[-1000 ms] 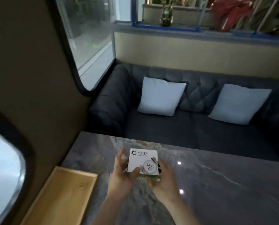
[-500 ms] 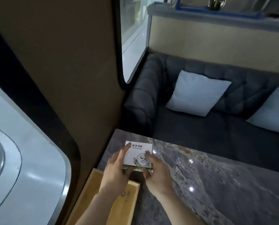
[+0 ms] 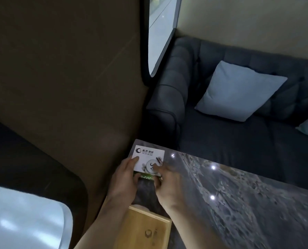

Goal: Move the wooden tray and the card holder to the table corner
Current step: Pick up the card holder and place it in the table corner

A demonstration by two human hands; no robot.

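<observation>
Both hands grasp the card holder: left hand and right hand fingers pinch its sides at the tabletop corner. The wooden tray lies behind the fingers, toward the wrists, left hand nearer.

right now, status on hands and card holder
Left hand and right hand both grip card holder at table corner. Wooden tray just behind. Nothing blocking.

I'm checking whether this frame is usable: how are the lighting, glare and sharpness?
Head view: dim overall; bright point glare on the marble table; right hand motion-blurred; card holder print partly legible; wide-angle bending at the edges.
</observation>
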